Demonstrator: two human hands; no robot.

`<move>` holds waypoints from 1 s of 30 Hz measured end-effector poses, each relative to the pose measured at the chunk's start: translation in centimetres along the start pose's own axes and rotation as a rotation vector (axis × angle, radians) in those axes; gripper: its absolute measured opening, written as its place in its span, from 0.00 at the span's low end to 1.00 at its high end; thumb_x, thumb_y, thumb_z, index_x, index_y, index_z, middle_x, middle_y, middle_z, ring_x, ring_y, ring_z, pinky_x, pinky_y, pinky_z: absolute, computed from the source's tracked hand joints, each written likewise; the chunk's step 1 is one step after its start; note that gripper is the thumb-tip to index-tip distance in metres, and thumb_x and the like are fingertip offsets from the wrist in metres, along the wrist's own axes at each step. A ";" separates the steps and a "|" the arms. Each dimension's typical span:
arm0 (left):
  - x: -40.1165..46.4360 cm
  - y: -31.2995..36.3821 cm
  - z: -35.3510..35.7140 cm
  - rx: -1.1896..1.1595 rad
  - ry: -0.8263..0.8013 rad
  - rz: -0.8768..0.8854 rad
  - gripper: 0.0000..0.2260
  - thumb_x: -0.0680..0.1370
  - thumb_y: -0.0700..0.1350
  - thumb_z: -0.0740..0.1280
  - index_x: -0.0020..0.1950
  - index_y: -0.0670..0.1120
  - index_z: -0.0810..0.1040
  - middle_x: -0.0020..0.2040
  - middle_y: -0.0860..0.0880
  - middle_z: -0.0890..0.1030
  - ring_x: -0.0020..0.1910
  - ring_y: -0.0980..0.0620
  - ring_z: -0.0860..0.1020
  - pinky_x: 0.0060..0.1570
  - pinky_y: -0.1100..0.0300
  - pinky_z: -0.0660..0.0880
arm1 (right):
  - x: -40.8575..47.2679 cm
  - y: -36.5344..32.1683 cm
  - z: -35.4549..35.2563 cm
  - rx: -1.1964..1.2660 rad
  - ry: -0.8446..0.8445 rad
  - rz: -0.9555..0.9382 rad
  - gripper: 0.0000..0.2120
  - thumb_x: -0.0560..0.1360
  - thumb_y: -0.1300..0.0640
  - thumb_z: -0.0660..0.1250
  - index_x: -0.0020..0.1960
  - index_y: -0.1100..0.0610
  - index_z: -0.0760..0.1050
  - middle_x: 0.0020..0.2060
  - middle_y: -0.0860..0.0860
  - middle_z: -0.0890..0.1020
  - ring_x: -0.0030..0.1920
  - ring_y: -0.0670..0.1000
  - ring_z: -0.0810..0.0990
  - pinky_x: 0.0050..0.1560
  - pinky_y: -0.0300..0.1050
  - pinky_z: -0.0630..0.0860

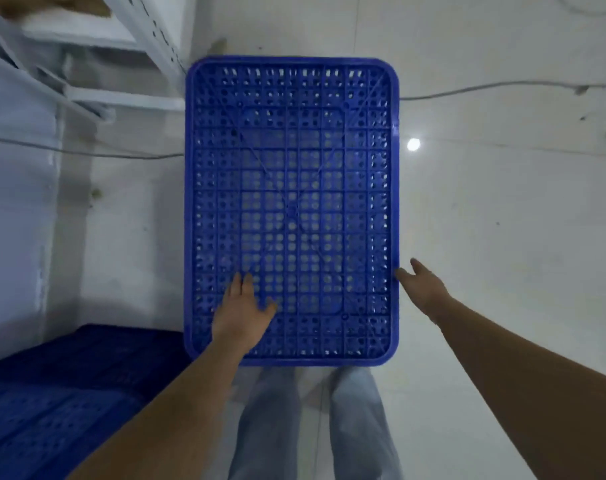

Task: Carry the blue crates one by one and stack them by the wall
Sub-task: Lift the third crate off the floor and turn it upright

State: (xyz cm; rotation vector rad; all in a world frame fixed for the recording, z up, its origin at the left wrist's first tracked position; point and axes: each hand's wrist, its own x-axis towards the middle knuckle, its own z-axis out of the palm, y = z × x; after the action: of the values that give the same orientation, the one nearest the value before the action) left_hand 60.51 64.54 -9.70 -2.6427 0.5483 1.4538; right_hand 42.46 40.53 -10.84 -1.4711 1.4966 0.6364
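The floor (502, 220) is pale, glossy tile, with one round spot of reflected light to the right of the crate (291, 188). One blue crate lies flat on it straight in front of my legs (315, 420), its long side running away from me. It is a rounded rectangle of moulded plastic, its whole face a grid of thin ribs pierced with small round holes, with a smooth raised rim all round and two faint diagonal ribs crossing near the middle.

Left of the crate and nearer to me sits a darker blue stack (52, 403) of the same perforated plastic; I cannot count how many are in it. Beyond that, left of the crate's far corner, stands one white metal rack (121, 64) with slotted uprights and flat shelves. Two thin grey cables (485, 88) cross the floor, one to each side of the crate.

My two forearms are bare. My left hand (242, 313) lies over the crate's near left part, fingers spread and loose, gripping nothing. My right hand (422, 285) is open too, fingertips right at the crate's right rim near the closer corner, not closed on it.
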 end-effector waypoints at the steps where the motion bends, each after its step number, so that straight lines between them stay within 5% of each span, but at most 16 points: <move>1: 0.5 0.1 1.2 -0.011 0.045 -0.006 0.35 0.78 0.61 0.56 0.79 0.49 0.46 0.79 0.50 0.42 0.76 0.45 0.57 0.63 0.48 0.73 | 1.4 0.0 0.4 0.069 0.014 -0.006 0.31 0.79 0.47 0.59 0.78 0.54 0.53 0.76 0.53 0.63 0.73 0.57 0.65 0.69 0.49 0.64; 5: 1.3 0.7 5.0 0.005 0.230 -0.029 0.39 0.76 0.63 0.59 0.79 0.48 0.44 0.78 0.50 0.40 0.78 0.44 0.50 0.57 0.51 0.78 | 5.3 -1.2 2.2 0.320 0.126 -0.040 0.24 0.77 0.50 0.65 0.70 0.57 0.68 0.56 0.53 0.79 0.49 0.55 0.79 0.51 0.48 0.77; 8: 1.6 0.8 6.1 -0.011 0.288 -0.055 0.41 0.75 0.63 0.60 0.79 0.47 0.43 0.79 0.50 0.40 0.78 0.45 0.48 0.63 0.51 0.74 | 6.3 -1.7 2.5 0.343 0.247 -0.067 0.17 0.74 0.51 0.68 0.57 0.60 0.74 0.37 0.47 0.77 0.34 0.50 0.75 0.37 0.43 0.74; 11: 1.5 1.2 5.8 -0.049 0.279 -0.084 0.41 0.75 0.63 0.60 0.79 0.48 0.44 0.79 0.51 0.40 0.78 0.46 0.47 0.60 0.50 0.76 | 6.0 -1.9 1.8 0.390 0.233 -0.076 0.14 0.73 0.52 0.71 0.53 0.60 0.75 0.36 0.47 0.76 0.40 0.54 0.77 0.43 0.48 0.75; 15: 1.3 1.6 4.3 -0.192 0.264 -0.117 0.39 0.75 0.63 0.61 0.78 0.53 0.44 0.78 0.53 0.39 0.78 0.46 0.49 0.50 0.48 0.80 | 4.2 -2.7 1.2 0.439 0.207 -0.138 0.14 0.72 0.54 0.71 0.51 0.62 0.75 0.47 0.60 0.81 0.48 0.63 0.81 0.51 0.61 0.79; 21: 1.0 1.8 2.1 -0.238 0.229 -0.063 0.36 0.77 0.63 0.57 0.78 0.56 0.41 0.79 0.56 0.40 0.78 0.47 0.46 0.52 0.46 0.79 | 0.5 -3.6 0.5 0.489 0.265 -0.285 0.19 0.72 0.55 0.71 0.46 0.69 0.68 0.43 0.69 0.76 0.40 0.64 0.77 0.46 0.68 0.76; 26: 0.4 2.6 1.5 -0.355 0.254 -0.013 0.32 0.78 0.62 0.56 0.78 0.57 0.47 0.78 0.53 0.48 0.76 0.43 0.54 0.62 0.45 0.73 | -2.4 -4.1 -0.3 0.570 0.306 -0.366 0.16 0.72 0.59 0.70 0.41 0.67 0.66 0.38 0.70 0.72 0.36 0.55 0.69 0.40 0.60 0.75; 30: 0.6 2.7 1.4 -0.546 0.355 0.003 0.26 0.78 0.58 0.59 0.74 0.54 0.58 0.73 0.49 0.60 0.66 0.44 0.68 0.59 0.45 0.73 | -4.4 -4.5 -0.5 0.564 0.375 -0.446 0.17 0.71 0.61 0.71 0.34 0.53 0.63 0.31 0.53 0.67 0.33 0.50 0.65 0.35 0.46 0.66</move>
State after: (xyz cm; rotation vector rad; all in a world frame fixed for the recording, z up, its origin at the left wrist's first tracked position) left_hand 58.71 62.16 -10.68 -3.3582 0.1857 1.2823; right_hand 46.12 41.59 -5.74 -1.4375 1.3921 -0.3281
